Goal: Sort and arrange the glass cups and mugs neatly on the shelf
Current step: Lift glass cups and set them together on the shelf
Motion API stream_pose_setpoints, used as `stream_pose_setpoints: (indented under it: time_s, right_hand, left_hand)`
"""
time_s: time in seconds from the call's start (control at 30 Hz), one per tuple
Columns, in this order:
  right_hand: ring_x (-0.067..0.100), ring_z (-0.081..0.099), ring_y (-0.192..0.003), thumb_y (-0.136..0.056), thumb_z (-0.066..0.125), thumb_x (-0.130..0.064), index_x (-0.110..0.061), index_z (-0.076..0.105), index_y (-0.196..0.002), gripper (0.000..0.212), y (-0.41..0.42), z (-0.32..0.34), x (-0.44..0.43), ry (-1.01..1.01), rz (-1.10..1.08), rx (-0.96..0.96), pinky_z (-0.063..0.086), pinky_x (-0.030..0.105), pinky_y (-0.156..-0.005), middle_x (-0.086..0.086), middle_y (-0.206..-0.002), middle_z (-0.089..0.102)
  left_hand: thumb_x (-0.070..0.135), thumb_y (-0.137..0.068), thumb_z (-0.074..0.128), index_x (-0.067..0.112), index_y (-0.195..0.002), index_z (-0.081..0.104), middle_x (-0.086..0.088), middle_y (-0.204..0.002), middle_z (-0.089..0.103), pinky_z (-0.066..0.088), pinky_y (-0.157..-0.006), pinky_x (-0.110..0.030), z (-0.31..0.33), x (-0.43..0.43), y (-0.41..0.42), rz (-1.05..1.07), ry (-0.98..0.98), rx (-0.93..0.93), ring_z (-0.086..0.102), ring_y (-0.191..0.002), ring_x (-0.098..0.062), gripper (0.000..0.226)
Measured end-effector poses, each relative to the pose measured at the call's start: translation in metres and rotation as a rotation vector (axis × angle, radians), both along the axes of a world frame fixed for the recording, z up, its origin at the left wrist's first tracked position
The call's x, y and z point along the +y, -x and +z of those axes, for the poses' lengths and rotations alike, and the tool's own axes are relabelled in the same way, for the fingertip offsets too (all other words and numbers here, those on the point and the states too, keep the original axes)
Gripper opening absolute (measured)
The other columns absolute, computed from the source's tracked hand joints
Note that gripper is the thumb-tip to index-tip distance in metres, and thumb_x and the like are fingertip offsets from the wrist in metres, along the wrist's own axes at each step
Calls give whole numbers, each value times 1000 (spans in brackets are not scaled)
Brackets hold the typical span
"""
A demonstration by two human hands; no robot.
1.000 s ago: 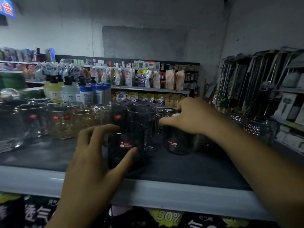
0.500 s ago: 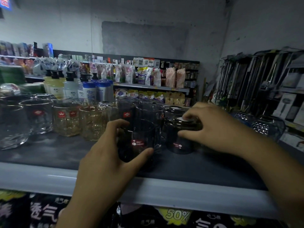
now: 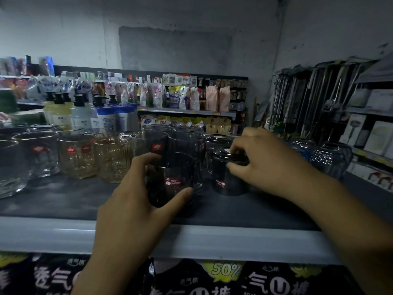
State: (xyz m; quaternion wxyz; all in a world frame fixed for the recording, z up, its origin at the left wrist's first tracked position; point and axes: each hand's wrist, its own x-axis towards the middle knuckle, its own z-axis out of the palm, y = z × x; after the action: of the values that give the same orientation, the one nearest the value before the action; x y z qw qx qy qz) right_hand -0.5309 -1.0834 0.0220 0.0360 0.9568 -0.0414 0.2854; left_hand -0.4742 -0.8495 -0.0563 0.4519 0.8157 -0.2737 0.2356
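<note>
Cup [image 3: 174,180] stands upright, gripped by my left hand [image 3: 127,213], just left of the glass [image 3: 225,180] my right hand [image 3: 268,165] pinches

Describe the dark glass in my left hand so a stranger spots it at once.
Start at the grey shelf across the front. Near its middle, the dark glass cup stands left of a second dark cup under the right hand. It sits nearest the front edge, the left hand wraps it, and its Red Cherry sticker reads clearly.
</note>
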Motion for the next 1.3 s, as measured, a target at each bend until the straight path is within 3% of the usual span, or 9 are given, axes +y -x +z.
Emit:
stream_pose_setpoints:
  time_s: [0.33,0.57,0.8,0.93,1.0,1.07,1.17,1.23,1.3]
  right_hand:
    - [22,45,-117,-95,65,-42,-13,68,-112,33,-24,-7,4,13,-46,2,40,31,-87,3,-112,53]
    - [25,44,-118,-97,63,-37,-12,66,-108,28,-41,-8,2,22,-65,24,37,31,-85,4,-112,53]
    - [17,41,-116,-97,61,-41,-13,63,-120,36,-36,-15,-3,-57,-10,-40,41,29,-90,1,-117,51]
    - [3,56,-90,-93,66,-36,-21,71,-104,19,-11,-21,8,-385,196,-296,43,17,-76,-11,-100,60]
    - [4,65,-86,-94,66,-36,-24,71,-101,15,3,-24,16,-649,304,-324,53,22,-72,-11,-93,68]
    - [7,71,-88,-93,63,-47,-26,69,-108,26,13,-27,23,-939,372,-277,61,37,-81,-8,-97,73]
    - [23,72,-101,-89,59,-64,-27,67,-119,48,24,-30,30,-1318,508,-157,56,57,-93,1,-111,74]
    - [25,69,-114,-89,60,-62,-29,65,-125,48,32,-31,37,-1401,619,-132,52,55,-100,3,-121,72]
    - [19,69,-114,-88,67,-54,-25,64,-125,46,38,-29,39,-1408,648,-195,52,49,-102,1,-120,74]
  left_hand:
    - [79,-60,68,59,-118,35,46,-92,43,47,-70,-34,2,-1,0,8,0,19,54,-87,2,69]
    - [80,-52,70,51,-111,45,39,-99,54,57,-75,-42,5,-1,-2,-8,63,33,64,-97,-6,70]
    - [72,-45,80,41,-104,52,30,-97,67,58,-73,-41,10,0,3,-84,181,55,65,-89,8,72]
    - [52,-47,90,30,-94,53,19,-93,75,61,-75,-42,18,-8,13,-197,381,113,73,-83,-1,63]
    - [44,-49,91,25,-84,51,7,-91,78,61,-73,-40,22,-15,15,-258,555,166,77,-84,-11,56]
    - [45,-52,93,20,-82,53,0,-87,77,60,-68,-35,27,-27,16,-328,731,244,77,-83,-19,55]
    - [47,-54,91,17,-85,57,-2,-79,74,61,-66,-36,29,-49,24,-412,908,427,75,-79,-20,54]
    - [51,-56,93,17,-86,57,-11,-85,74,63,-77,-47,27,-65,32,-425,915,462,76,-86,-27,58]
    - [58,-56,90,13,-85,56,-15,-87,71,62,-77,-44,26,-74,41,-427,841,410,72,-82,-23,63]
